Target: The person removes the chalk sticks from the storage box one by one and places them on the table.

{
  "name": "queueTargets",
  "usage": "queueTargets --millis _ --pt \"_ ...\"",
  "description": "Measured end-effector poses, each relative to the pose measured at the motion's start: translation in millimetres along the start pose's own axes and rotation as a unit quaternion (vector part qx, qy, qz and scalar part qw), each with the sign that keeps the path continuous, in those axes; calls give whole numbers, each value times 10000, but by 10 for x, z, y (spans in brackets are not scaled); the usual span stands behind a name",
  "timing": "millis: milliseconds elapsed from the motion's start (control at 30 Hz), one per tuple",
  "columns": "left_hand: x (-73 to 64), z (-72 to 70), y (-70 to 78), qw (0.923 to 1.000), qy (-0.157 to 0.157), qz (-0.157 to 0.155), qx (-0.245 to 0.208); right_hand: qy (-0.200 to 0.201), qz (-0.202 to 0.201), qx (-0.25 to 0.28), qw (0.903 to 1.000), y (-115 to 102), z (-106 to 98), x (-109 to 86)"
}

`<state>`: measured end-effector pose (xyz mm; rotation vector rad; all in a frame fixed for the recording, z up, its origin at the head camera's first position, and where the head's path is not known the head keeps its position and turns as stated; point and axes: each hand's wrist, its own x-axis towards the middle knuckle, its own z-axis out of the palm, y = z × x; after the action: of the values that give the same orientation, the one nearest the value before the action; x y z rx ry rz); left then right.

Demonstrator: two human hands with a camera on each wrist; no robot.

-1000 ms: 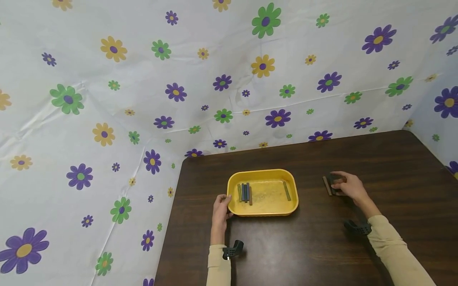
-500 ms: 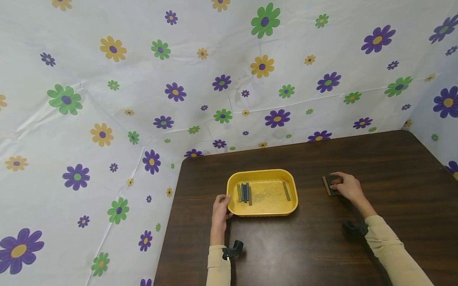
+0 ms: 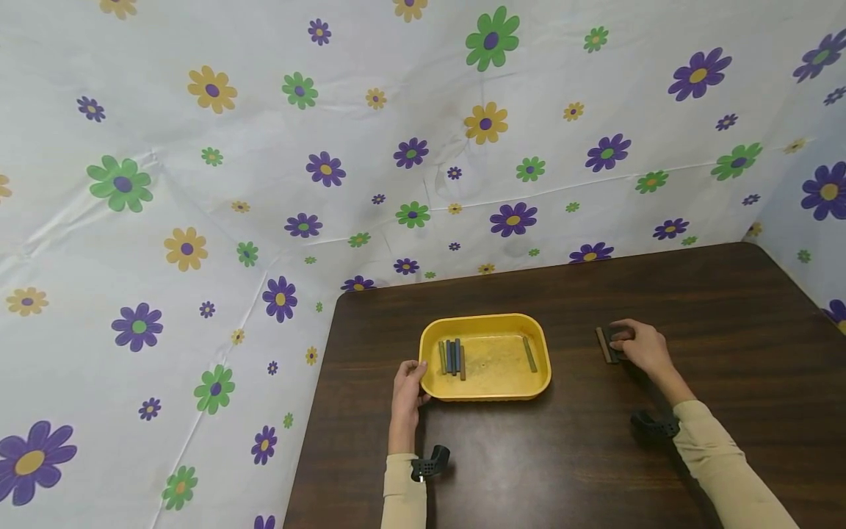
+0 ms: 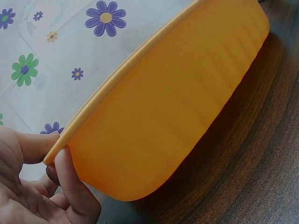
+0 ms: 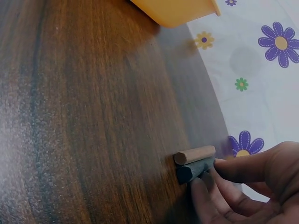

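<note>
While the left hand (image 3: 406, 386) pinches the rim of the shallow yellow rectangular tray with rounded corners (image 3: 492, 364), thumb inside and fingers outside, the right hand (image 3: 645, 349) grips a short dark grey stick (image 5: 195, 169) between thumb and fingers. This stick lies alongside a short light-brown stick (image 5: 196, 155), apparently touching it, on the dark wood-grain table (image 3: 515, 463), well to the right of the tray. Inside the tray, a row of slim coloured sticks (image 3: 453, 357) sits at the left and a lone olive-green stick (image 3: 530, 354) at the right. The step in hand looks like squaring up or picking up the grey stick; the next move probably calls for a firm pinch that leaves its neighbour undisturbed.
</note>
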<state>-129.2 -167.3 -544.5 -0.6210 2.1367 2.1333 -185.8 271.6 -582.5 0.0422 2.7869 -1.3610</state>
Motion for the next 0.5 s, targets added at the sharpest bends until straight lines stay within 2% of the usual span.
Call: queueTargets --millis 100,267,500 --pt "-114 10 125 10000 -34 35 -28 68 32 91 9999 -14 2 -8" --pt "-119 19 126 10000 12 52 -26 148 48 138 9998 -33 -12 -15" --pt "-94 3 97 10000 -61 46 -52 457 94 -13 9989 -102 -9 5"
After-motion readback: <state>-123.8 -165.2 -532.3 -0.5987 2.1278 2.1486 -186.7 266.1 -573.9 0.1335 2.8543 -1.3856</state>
